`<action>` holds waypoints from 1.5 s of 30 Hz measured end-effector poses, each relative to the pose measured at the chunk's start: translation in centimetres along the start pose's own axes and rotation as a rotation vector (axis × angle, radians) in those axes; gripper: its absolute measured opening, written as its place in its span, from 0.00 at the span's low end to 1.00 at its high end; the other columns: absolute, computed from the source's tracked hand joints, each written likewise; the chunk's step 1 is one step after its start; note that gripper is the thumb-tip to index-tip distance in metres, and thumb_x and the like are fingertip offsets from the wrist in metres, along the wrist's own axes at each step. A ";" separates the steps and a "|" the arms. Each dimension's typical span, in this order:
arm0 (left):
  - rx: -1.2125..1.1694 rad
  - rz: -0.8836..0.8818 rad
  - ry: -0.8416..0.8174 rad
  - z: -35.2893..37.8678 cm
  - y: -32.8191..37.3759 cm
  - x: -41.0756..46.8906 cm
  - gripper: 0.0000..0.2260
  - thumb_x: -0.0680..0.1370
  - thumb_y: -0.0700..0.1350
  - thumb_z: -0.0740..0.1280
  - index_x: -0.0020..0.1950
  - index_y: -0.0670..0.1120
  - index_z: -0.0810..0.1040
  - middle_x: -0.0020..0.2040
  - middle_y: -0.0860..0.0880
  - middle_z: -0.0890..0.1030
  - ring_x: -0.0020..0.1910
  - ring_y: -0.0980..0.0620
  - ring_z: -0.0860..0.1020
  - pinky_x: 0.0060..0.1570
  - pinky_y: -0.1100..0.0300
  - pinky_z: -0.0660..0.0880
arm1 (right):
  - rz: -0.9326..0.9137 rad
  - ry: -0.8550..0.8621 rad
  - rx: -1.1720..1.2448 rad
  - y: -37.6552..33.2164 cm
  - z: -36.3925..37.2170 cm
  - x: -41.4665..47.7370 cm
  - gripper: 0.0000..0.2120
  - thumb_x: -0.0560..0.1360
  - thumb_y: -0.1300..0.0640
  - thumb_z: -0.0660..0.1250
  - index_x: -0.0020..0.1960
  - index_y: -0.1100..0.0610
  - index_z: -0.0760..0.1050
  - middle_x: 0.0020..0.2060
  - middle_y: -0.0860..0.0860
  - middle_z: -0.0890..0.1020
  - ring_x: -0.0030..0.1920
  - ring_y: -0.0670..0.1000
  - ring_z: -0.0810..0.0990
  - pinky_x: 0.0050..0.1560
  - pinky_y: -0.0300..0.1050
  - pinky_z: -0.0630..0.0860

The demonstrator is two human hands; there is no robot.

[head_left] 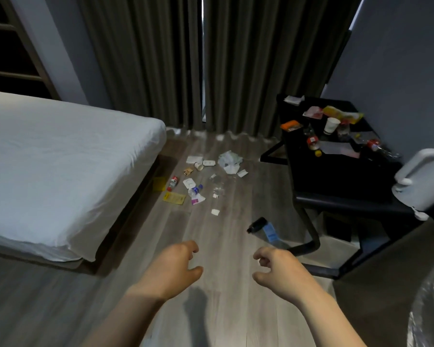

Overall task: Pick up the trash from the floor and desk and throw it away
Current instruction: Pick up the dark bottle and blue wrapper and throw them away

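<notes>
Trash lies scattered on the wooden floor ahead: a crumpled white paper wad point(229, 160), a small paper cup point(198, 166), a red-capped bottle point(173, 183), a yellow wrapper point(174, 198) and a clear bottle with a black cap point(263, 229) nearest me. More trash covers the black desk point(336, 186) at right: a white cup point(331, 125), a yellow bag point(342, 113), bottles and wrappers. My left hand point(172, 267) and right hand point(277, 267) hover low in front of me, fingers loosely curled and apart, holding nothing, well short of the litter.
A bed with a white sheet point(60, 156) fills the left side. Grey curtains point(186, 58) hang at the back. A white kettle point(421, 181) stands on the desk's near end. A clear plastic bag point(429, 309) shows at the bottom right.
</notes>
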State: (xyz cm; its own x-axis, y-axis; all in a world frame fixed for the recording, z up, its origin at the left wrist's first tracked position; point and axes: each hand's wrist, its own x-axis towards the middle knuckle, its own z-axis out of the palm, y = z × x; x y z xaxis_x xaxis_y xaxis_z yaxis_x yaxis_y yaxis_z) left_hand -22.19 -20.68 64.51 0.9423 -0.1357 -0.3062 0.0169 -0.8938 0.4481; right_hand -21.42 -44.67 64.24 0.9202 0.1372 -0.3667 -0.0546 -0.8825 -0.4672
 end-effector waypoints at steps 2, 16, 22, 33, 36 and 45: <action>0.001 -0.003 -0.027 -0.7 0.3 3.0 0.20 0.76 0.55 0.66 0.67 0.52 0.70 0.59 0.53 0.76 0.56 0.55 0.76 0.55 0.63 0.73 | 0.010 -0.018 0.009 0.2 -1.1 2.6 0.22 0.72 0.52 0.69 0.65 0.49 0.73 0.57 0.48 0.78 0.57 0.47 0.77 0.56 0.43 0.76; 0.038 0.059 -0.147 -6.3 -3.0 24.6 0.20 0.75 0.56 0.67 0.66 0.55 0.69 0.59 0.54 0.77 0.53 0.56 0.77 0.52 0.63 0.75 | 0.143 -0.030 0.080 -1.0 -4.8 21.3 0.21 0.72 0.51 0.69 0.65 0.49 0.72 0.58 0.47 0.77 0.56 0.46 0.77 0.55 0.39 0.74; 0.069 0.114 -0.187 -10.6 -4.7 34.1 0.21 0.75 0.55 0.66 0.67 0.52 0.71 0.60 0.53 0.78 0.54 0.55 0.77 0.47 0.66 0.69 | 0.222 -0.040 0.115 -3.1 -6.3 29.4 0.20 0.72 0.51 0.70 0.63 0.50 0.73 0.57 0.48 0.78 0.54 0.45 0.76 0.52 0.35 0.72; 0.133 0.204 -0.319 -12.0 -3.7 47.9 0.22 0.76 0.55 0.66 0.69 0.52 0.69 0.62 0.54 0.76 0.58 0.55 0.76 0.50 0.67 0.68 | 0.361 -0.023 0.181 -0.8 -8.0 39.8 0.20 0.71 0.52 0.71 0.62 0.51 0.74 0.54 0.48 0.78 0.52 0.45 0.77 0.53 0.38 0.75; 0.161 0.213 -0.319 -11.9 -2.4 52.1 0.22 0.75 0.55 0.66 0.68 0.53 0.70 0.61 0.54 0.77 0.58 0.56 0.76 0.50 0.68 0.68 | 0.376 -0.028 0.214 1.3 -8.9 43.3 0.20 0.71 0.52 0.72 0.62 0.52 0.74 0.55 0.49 0.78 0.50 0.44 0.76 0.53 0.41 0.78; 0.217 0.206 -0.389 -9.3 1.8 66.0 0.21 0.76 0.55 0.67 0.67 0.53 0.69 0.60 0.54 0.77 0.50 0.60 0.74 0.48 0.71 0.69 | 0.392 -0.045 0.258 9.8 -12.9 55.8 0.18 0.74 0.53 0.68 0.62 0.53 0.74 0.57 0.49 0.79 0.52 0.44 0.75 0.48 0.33 0.70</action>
State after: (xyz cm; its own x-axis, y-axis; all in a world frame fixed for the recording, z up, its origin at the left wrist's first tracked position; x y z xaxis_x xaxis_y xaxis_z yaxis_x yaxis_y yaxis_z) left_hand 43.13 -27.28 52.88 0.7233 -0.4318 -0.5388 -0.2663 -0.8944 0.3593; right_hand 34.34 -51.49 49.55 0.7932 -0.1598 -0.5876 -0.4947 -0.7317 -0.4688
